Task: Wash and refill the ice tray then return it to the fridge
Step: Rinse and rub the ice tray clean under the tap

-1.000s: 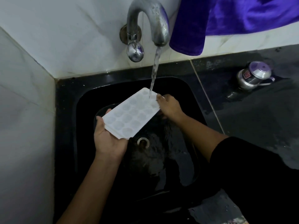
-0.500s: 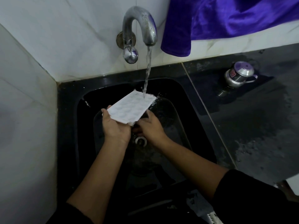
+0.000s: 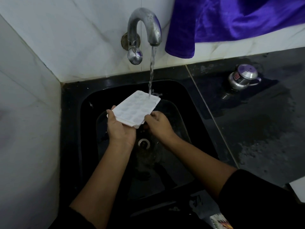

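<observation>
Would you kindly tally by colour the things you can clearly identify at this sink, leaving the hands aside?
White: 1, the ice tray
Silver: 2, the tap and the lidded pot
Purple: 1, the cloth
Black: 1, the sink
Total: 5

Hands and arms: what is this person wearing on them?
The left hand and right hand are bare: no gloves, rings or watch show. A black right sleeve ends near the elbow; a dark left sleeve shows only at the bottom edge.
</observation>
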A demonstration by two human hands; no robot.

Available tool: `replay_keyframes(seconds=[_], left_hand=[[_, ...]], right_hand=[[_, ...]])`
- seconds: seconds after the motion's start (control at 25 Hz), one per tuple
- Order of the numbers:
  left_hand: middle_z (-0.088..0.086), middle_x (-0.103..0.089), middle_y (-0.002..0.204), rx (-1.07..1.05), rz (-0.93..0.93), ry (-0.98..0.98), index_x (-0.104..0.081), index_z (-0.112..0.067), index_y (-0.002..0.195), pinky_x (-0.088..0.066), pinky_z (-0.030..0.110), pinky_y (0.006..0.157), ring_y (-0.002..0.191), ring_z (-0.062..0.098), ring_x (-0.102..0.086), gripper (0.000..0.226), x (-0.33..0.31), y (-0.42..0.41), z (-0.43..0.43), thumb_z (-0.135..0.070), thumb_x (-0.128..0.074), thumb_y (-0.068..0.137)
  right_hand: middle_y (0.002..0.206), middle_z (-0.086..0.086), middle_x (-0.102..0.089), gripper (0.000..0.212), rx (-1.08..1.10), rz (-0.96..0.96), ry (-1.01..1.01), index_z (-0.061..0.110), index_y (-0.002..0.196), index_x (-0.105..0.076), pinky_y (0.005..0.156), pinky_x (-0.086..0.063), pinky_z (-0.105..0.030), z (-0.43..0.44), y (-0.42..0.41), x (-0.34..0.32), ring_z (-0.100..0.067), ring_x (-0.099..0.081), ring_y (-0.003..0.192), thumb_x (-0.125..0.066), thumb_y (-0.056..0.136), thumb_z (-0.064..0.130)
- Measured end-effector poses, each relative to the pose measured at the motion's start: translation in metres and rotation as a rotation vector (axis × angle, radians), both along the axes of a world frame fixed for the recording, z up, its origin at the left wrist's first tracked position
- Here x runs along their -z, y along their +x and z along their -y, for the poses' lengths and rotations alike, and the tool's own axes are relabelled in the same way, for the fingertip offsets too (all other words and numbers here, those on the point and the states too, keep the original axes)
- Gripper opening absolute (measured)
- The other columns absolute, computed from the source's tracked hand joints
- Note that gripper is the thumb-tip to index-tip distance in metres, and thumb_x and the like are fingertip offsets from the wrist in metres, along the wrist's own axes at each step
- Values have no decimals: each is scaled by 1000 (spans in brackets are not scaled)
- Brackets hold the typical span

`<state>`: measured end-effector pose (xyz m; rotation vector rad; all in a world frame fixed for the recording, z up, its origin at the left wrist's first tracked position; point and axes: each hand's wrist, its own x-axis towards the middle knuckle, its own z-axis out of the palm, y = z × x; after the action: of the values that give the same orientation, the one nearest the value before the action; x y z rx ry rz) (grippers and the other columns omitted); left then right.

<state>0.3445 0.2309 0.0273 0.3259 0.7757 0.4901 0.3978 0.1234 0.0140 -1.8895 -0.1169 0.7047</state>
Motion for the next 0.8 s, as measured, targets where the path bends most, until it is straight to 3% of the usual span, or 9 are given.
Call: replay_keyframes(seconds=[0.08,0.16,0.24,0.32,0.36,0.44,0.56,0.72,0.8], left_hand=[[15,-63,143,13,29,12,-46,-22,153,-58,58,91,120,39,-68,54,-6,-3,1,-52,-32,111],[14,-64,142,33,23,30,-47,-22,153,-63,54,85,118,36,-70,53,-12,-7,6,-51,-34,111],[14,-64,142,17,16,42,-46,-19,153,-65,52,75,113,35,-72,55,-15,-8,3,-52,-33,111],[15,-63,143,-6,9,52,-44,-19,156,-64,49,70,110,34,-73,58,-11,-10,-6,-53,-30,111],[15,-64,143,-9,-1,58,-44,-20,156,-64,49,73,110,34,-72,58,-9,-12,-9,-53,-29,111],[12,-69,137,7,-14,63,-50,-22,152,-62,51,84,112,33,-73,57,-10,-18,-8,-54,-30,111],[7,-78,120,17,-51,53,-63,-24,132,-61,52,89,105,29,-77,46,-7,-32,0,-53,-34,111],[11,-75,127,-47,-47,-4,-62,-21,129,-58,55,95,109,32,-75,51,0,-38,-19,-56,-29,110],[9,-78,120,-45,-60,-4,-63,-20,127,-56,56,99,104,31,-77,52,2,-40,-19,-56,-29,111]], right_hand=[[81,-6,-68,31,75,7,-89,11,85,-61,67,-53,-39,-3,23,-4,-22,-66,74,-56,85,42],[85,-5,-62,22,162,9,-143,12,84,-57,71,-45,-31,-4,37,-8,-22,-60,80,-52,99,26],[113,-14,-65,25,89,9,-141,5,117,-60,89,-48,-35,-9,27,-6,-30,-62,105,-46,104,21],[128,-15,-61,39,-74,-27,-108,5,139,-48,101,-47,-41,-14,1,-5,-31,-59,115,-44,104,24],[128,-15,-61,40,-127,-23,-110,5,138,-48,100,-47,-41,-13,-4,-4,-31,-59,115,-44,104,25],[127,-20,-62,36,-33,19,-148,-1,129,-55,96,-44,-37,-11,22,4,-35,-59,120,-45,106,24],[138,-23,-57,41,127,-4,-230,-3,141,-48,90,-37,-31,0,59,7,-38,-55,129,-41,108,20],[138,-11,-61,48,-131,44,-92,15,153,-35,104,-50,-40,-5,19,5,-31,-62,121,-46,107,24],[134,-13,-63,42,-63,59,-45,15,145,-40,101,-54,-45,-10,22,10,-31,-65,115,-48,105,21]])
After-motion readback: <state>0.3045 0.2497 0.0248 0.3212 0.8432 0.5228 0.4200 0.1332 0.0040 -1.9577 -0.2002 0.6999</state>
